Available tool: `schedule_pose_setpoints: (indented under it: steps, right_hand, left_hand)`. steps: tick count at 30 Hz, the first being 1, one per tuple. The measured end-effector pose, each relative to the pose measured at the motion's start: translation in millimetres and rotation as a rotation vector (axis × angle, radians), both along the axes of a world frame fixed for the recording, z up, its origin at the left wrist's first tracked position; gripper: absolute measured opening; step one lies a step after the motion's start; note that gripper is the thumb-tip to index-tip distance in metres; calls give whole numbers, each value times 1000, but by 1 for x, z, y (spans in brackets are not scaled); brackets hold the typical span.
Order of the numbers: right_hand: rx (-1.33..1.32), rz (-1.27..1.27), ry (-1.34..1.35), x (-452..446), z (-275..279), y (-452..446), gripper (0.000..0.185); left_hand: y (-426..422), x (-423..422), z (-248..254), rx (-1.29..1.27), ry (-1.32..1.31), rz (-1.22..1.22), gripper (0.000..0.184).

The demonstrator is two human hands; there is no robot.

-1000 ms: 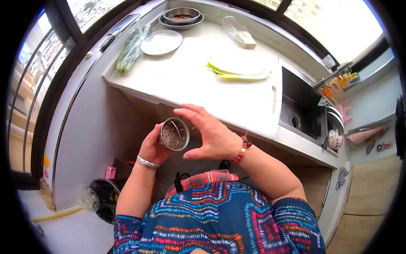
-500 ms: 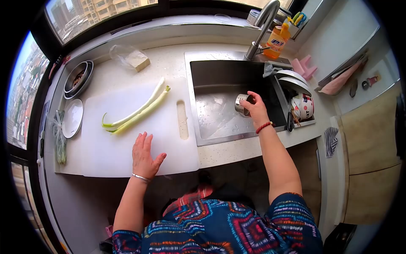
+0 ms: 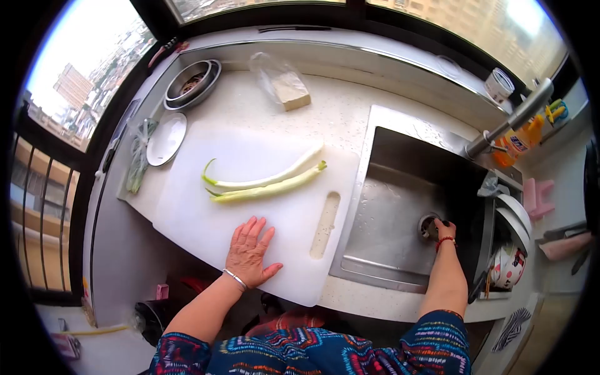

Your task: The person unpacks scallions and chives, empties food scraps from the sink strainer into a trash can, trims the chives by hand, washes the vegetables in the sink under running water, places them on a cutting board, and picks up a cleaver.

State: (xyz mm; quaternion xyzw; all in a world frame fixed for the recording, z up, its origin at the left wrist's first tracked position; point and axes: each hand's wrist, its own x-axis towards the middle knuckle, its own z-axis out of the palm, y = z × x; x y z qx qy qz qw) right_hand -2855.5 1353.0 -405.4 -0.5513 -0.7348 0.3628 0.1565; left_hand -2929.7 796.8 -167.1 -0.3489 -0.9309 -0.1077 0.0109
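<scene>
My left hand (image 3: 249, 253) lies flat with its fingers spread on the front part of the white cutting board (image 3: 181, 206). Beyond its fingertips, two green-and-white stalks (image 3: 269, 189) rest on the board. My right hand (image 3: 445, 230) reaches down into the steel sink (image 3: 390, 215), its fingers closed on the metal strainer cup (image 3: 429, 227) at the drain. The hand partly hides the cup.
Behind the board are a tofu-like block (image 3: 291, 91) in a plastic bag, stacked metal bowls (image 3: 190, 84), a white plate (image 3: 166, 139) and bagged greens (image 3: 140, 156). Right of the sink are a faucet (image 3: 509, 122), an orange bottle (image 3: 519, 144) and a dish rack with dishes (image 3: 507, 265).
The strainer cup went from my left hand to my right hand, then down to the drain. My left hand moved onto the board. The view turned.
</scene>
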Motion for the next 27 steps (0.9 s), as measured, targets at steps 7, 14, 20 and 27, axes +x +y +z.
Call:
schedule_pose_setpoints:
  steps: [7,14,20,27]
  right_hand:
    - [-104,21,-252,-11,-3,3,79]
    - [-101,373,360,-68,62,-37,51]
    - [-192,656,599,-95,195,-220,46]
    - [-77,695,538,-110,188,-280,47]
  left_hand:
    - [-3,1,1,-77,-69,77,69]
    - [-4,2,1,-45,-65,81,66]
    - [-5,3,2,65,-51,64,62]
    - [-78,-30,22,498,102,199,56]
